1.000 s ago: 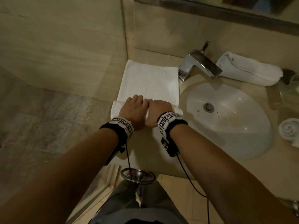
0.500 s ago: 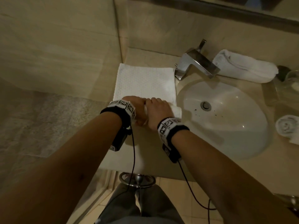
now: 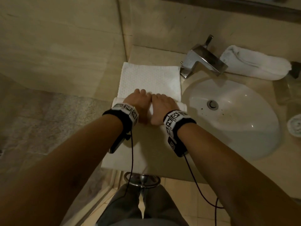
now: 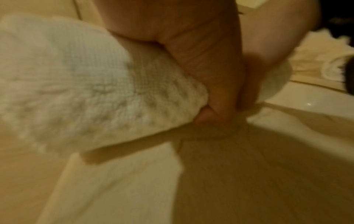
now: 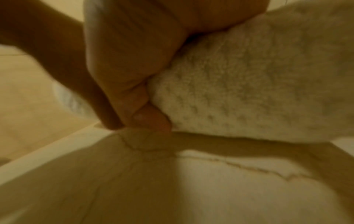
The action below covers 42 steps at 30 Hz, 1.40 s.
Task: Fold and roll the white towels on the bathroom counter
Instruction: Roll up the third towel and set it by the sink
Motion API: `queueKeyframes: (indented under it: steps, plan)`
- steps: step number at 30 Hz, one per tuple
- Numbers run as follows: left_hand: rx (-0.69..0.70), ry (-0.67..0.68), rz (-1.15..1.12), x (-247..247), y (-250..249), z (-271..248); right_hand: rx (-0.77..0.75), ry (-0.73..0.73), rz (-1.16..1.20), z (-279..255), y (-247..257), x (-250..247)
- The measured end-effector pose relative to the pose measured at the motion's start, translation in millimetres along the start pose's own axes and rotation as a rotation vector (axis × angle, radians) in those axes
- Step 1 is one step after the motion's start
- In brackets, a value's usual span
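Left of the sink (image 3: 231, 111) on the desk (image 3: 162, 144), left hand (image 3: 138, 103) and right hand (image 3: 162, 105) grip the towel (image 3: 149, 79) roll, axis left-right; flat cloth lies far of both

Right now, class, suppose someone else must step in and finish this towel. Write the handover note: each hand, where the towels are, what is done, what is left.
Left hand and right hand: side by side on the rolled part of the waffle towel, thumbs tucked under the roll, fingers curled over it.
The towel lies on the counter left of the sink; its near end is rolled, its far half flat.
Done: a rolled towel lies behind the faucet; a small rolled towel sits right of the sink.
Left: roll on to the far edge, then set the roll with the others.
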<state>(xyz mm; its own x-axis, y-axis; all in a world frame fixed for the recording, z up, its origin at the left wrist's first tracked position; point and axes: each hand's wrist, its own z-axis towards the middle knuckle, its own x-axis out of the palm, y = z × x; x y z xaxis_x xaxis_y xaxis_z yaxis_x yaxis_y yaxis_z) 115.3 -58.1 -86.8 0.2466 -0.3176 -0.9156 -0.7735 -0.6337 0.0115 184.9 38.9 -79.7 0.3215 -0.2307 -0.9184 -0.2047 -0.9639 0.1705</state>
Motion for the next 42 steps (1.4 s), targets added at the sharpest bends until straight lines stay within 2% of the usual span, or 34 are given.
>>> queueKeyframes:
  steps: [4, 8, 11, 15, 17, 20, 22, 24, 27, 29, 31, 33, 36, 39, 42]
  plan:
    - [-0.034, 0.130, -0.022, -6, 1, 9, -0.011, -0.156, -0.110, -12, 1, 20]
    - [-0.033, 0.096, -0.001, -5, -1, 5, 0.008, -0.109, -0.088, -6, 5, 15]
    - [-0.003, -0.009, 0.063, 0, 1, 2, 0.010, -0.065, -0.095, 1, 5, 7]
    - [0.072, -0.203, 0.059, 15, 2, -21, 0.072, 0.079, -0.001, 2, 8, -9]
    - [0.064, -0.213, 0.038, 18, 0, -26, 0.083, 0.156, 0.035, 1, 9, -14]
    - [0.035, -0.089, 0.002, 7, -2, -14, 0.104, 0.169, 0.074, 0, 7, -12]
    - [0.015, 0.079, -0.016, -3, 0, -3, 0.068, 0.097, 0.061, -3, 4, -4]
    - [-0.001, 0.227, -0.063, -9, 1, 6, 0.022, 0.014, -0.055, -9, 1, 9]
    - [-0.007, 0.304, -0.142, -14, 1, 10, 0.026, -0.030, -0.086, -10, 1, 16]
    - [-0.012, 0.263, -0.144, -10, 2, 4, 0.033, 0.025, -0.044, -5, 3, 6]
    - [-0.002, 0.124, -0.143, -1, 3, -7, 0.016, 0.094, -0.036, -4, 6, -7]
    - [0.068, -0.037, -0.088, 9, 4, -21, 0.021, 0.141, -0.033, -6, 8, -12]
    - [0.158, -0.164, 0.050, 18, 4, -33, 0.080, 0.200, 0.056, -7, 9, -15]
    - [0.124, -0.117, 0.028, 10, -4, -30, 0.090, 0.230, 0.090, -10, 7, -14]
    - [0.099, 0.077, 0.019, -6, -5, -14, 0.077, 0.147, 0.077, -16, 5, -5]
